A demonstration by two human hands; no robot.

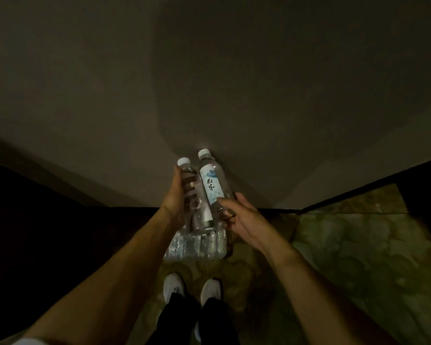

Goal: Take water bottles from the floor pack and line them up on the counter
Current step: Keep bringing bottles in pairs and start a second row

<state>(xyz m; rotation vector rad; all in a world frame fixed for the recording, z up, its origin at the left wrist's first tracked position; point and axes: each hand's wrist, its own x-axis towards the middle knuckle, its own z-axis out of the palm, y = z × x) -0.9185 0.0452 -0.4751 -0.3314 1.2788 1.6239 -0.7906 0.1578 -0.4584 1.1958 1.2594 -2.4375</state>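
Note:
I hold two clear water bottles with white caps side by side in front of me. My left hand (176, 197) grips the left bottle (188, 180) around its body. My right hand (237, 215) grips the lower part of the right bottle (212, 185), whose white and blue label faces me. Below them on the floor lies the plastic-wrapped pack of bottles (197, 244), close to the wall. No counter top is recognisable in this dim view.
A plain grey wall (209, 83) fills the upper view. Dark furniture (35, 220) stands at the left and a dark edge (358, 188) runs at the right. My white shoes (192, 288) stand on patterned green carpet (346, 257) just behind the pack.

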